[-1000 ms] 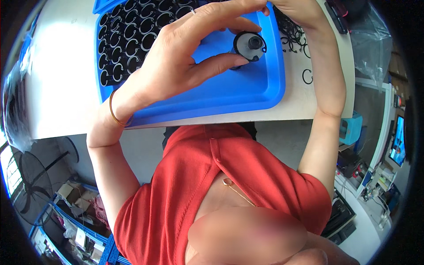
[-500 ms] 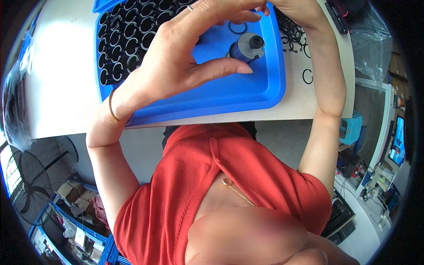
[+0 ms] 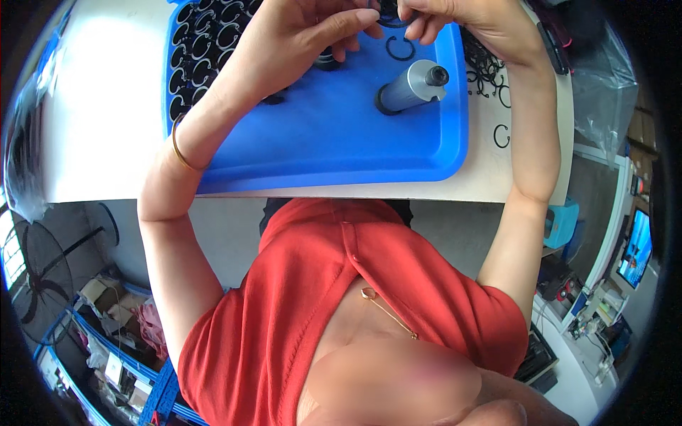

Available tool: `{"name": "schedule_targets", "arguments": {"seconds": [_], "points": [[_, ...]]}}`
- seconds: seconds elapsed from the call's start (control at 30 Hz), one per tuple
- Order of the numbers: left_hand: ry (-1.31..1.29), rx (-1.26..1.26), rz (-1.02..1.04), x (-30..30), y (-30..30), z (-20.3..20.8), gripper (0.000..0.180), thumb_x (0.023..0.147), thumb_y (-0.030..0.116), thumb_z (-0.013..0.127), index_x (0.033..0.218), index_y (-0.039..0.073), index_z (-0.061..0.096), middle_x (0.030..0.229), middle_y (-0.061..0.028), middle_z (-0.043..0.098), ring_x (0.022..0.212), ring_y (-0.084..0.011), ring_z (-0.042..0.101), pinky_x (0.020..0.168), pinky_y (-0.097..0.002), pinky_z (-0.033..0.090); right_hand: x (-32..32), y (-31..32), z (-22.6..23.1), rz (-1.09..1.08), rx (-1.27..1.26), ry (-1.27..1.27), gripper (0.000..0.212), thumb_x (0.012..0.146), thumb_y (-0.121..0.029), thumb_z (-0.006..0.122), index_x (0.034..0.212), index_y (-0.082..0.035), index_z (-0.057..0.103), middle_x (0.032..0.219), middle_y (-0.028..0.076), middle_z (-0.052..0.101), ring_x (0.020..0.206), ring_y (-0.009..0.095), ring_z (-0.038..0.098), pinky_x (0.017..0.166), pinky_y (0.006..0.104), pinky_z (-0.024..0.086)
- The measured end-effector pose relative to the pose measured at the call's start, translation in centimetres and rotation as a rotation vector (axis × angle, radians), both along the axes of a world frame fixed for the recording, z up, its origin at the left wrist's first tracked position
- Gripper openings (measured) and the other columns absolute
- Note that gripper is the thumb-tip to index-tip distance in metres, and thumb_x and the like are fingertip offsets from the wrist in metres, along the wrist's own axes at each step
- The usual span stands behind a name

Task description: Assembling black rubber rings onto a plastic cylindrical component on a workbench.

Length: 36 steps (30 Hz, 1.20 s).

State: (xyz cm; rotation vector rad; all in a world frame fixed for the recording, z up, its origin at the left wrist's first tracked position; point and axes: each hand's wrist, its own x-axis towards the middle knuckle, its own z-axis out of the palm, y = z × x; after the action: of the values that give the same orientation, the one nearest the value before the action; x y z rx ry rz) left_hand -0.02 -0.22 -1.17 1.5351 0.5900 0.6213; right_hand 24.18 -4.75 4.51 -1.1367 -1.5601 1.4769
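At the upper edge of the view, my left hand (image 3: 312,32) and my right hand (image 3: 469,25) face each other over a blue tray (image 3: 334,160). Between their fingertips is a black ring-shaped part (image 3: 392,15), partly cut off by the frame; both hands have their fingers closed at it. A loose black C-shaped retaining ring (image 3: 400,48) lies in the tray just below. To its right a silver-grey cylinder (image 3: 412,89) with a black knob and black base stands tilted in the view. Many black round parts (image 3: 202,71) with bright ring edges fill the tray's left side, partly behind my left arm.
A heap of black retaining rings (image 3: 484,64) lies on the white table (image 3: 99,142) right of the tray, with a single ring (image 3: 501,136) nearer me. Clear plastic (image 3: 604,85) hangs at the right. A fan (image 3: 42,284) stands at the lower left.
My left hand has moved up and away from the grey cylinder, its spread thumb and fingers now closed in beside my right hand. The black part between the hands has come into view.
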Motion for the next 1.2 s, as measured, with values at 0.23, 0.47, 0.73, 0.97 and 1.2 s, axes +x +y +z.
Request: {"name": "schedule_targets", "arguments": {"seconds": [0.23, 0.47, 0.73, 0.97, 1.2], "points": [[-0.035, -0.169, -0.033, -0.2, 0.6, -0.1, 0.016, 0.105, 0.018, 0.063, 0.104, 0.002, 0.063, 0.093, -0.0083, 0.073, 0.075, -0.0085, 0.064, 0.067, -0.0225, 0.052, 1.0, 0.7, -1.5, -0.007, 0.04, -0.046, 0.022, 0.096, -0.01, 0.071, 0.113, 0.001, 0.063, 0.092, 0.011, 0.074, 0.074, 0.017, 0.074, 0.065, 0.0257, 0.06], [0.017, -0.261, -0.041, -0.1, -0.1, 1.2, 0.017, 0.105, 0.019, 0.063, 0.105, 0.002, 0.063, 0.104, -0.012, 0.072, 0.088, -0.0148, 0.071, 0.076, -0.027, 0.058, 1.4, 1.2, -2.4, 0.007, 0.127, -0.096, 0.013, 0.095, -0.008, 0.073, 0.105, -0.001, 0.067, 0.088, 0.004, 0.071, 0.072, 0.01, 0.068, 0.062, 0.0224, 0.055], [-0.362, -0.356, -0.121, -0.4, 0.8, -1.4, 0.016, 0.099, 0.007, 0.069, 0.111, -0.001, 0.06, 0.123, -0.0184, 0.067, 0.103, -0.0217, 0.071, 0.09, -0.0353, 0.061, 1.1, 1.5, -2.2, -0.021, 0.114, -0.069, 0.014, 0.096, -0.01, 0.072, 0.106, -0.002, 0.067, 0.086, 0.003, 0.069, 0.07, 0.008, 0.065, 0.063, 0.0214, 0.053], [-0.442, 0.046, -0.158, 0.0, -1.5, 0.7, 0.058, 0.085, -0.006, 0.08, 0.135, -0.004, 0.051, 0.129, -0.0227, 0.065, 0.116, -0.0239, 0.066, 0.096, -0.0365, 0.057, 0.1, 1.2, -3.4, 0.235, 0.335, -0.917, 0.047, 0.077, -0.02, 0.084, 0.116, 0.0, 0.066, 0.096, 0.019, 0.07, 0.093, 0.037, 0.07, 0.082, 0.0436, 0.053], [-0.275, 0.325, -0.241, -0.6, -2.6, 1.2, 0.071, 0.084, -0.007, 0.079, 0.146, -0.004, 0.046, 0.13, -0.0175, 0.067, 0.121, -0.026, 0.066, 0.093, -0.0342, 0.056, 0.1, 1.1, -5.2, 0.183, 0.274, -1.059, 0.029, 0.087, -0.022, 0.073, 0.109, -0.005, 0.065, 0.107, 0.018, 0.069, 0.108, 0.039, 0.065, 0.091, 0.0467, 0.05]]}}
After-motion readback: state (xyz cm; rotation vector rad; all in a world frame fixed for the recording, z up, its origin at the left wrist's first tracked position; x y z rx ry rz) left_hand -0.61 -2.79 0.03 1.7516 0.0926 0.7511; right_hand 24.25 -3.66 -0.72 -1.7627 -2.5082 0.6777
